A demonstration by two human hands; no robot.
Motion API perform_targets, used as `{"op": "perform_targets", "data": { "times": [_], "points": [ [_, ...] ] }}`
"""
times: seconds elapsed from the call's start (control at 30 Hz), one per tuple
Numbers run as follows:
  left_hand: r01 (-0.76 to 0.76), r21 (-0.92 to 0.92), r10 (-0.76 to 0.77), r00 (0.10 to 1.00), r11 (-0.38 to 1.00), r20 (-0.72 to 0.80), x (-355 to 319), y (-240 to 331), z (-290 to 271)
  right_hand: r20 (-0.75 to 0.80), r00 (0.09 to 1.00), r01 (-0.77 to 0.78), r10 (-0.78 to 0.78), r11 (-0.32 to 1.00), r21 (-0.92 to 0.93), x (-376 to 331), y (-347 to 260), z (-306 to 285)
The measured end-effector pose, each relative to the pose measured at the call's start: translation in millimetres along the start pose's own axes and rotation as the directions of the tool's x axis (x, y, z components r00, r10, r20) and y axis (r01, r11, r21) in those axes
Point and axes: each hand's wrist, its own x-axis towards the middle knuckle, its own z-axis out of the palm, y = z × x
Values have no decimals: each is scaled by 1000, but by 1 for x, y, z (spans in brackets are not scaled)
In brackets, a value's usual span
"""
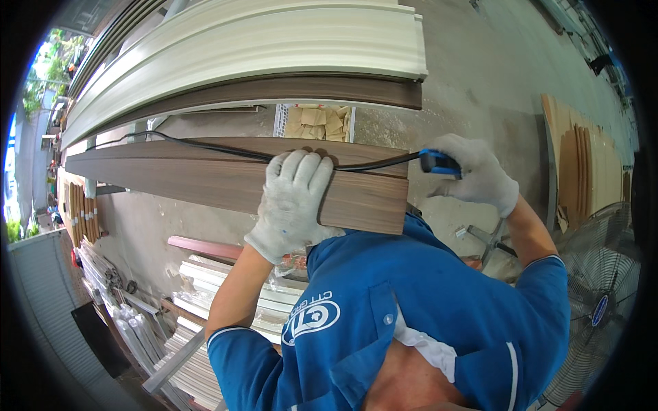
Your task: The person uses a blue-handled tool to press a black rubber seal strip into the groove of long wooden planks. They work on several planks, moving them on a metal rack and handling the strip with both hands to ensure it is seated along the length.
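Observation:
A brown wood-grain board (205, 179) with a lengthwise groove crosses in front of my body. My left hand (291, 195), in a whitish work glove, lies on it with fingers stretched over the top and thumb by the near edge. A black cord or hose (219, 146) runs along the board and passes under those fingers. Just past the board's right end, my right hand (480, 171), also gloved, is closed round a blue-and-black hand tool (439, 163). The cord leads to this tool. My palm and fingers hide most of it, so its exact kind is unclear.
Cream-coloured long profiles (274, 41) and a brown one (343, 89) lie beyond the board. Below stands a white crate (281, 122) of tan pieces. White profiles (199, 274) are stacked at left. A large fan (589, 301) stands right, with brown panels (582, 164) behind.

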Motion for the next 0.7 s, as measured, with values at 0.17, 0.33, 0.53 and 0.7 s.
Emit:
{"op": "perform_targets", "data": {
  "times": [0.17,0.33,0.53,0.7],
  "points": [
    [-34,-40,36,999,999,36,11,14,3,3,999,-48,48,993,-106,-3,1,4],
    [-45,-32,45,999,998,10,9,15,2,-35,996,67,-77,969,-237,11,3,0],
    [-30,-21,31,999,999,19,9,18,3,-130,968,179,-213,956,-234,25,0,-2],
    [-51,-15,51,999,999,13,10,18,1,84,987,152,-138,966,-206,29,1,13]
  ]
}}
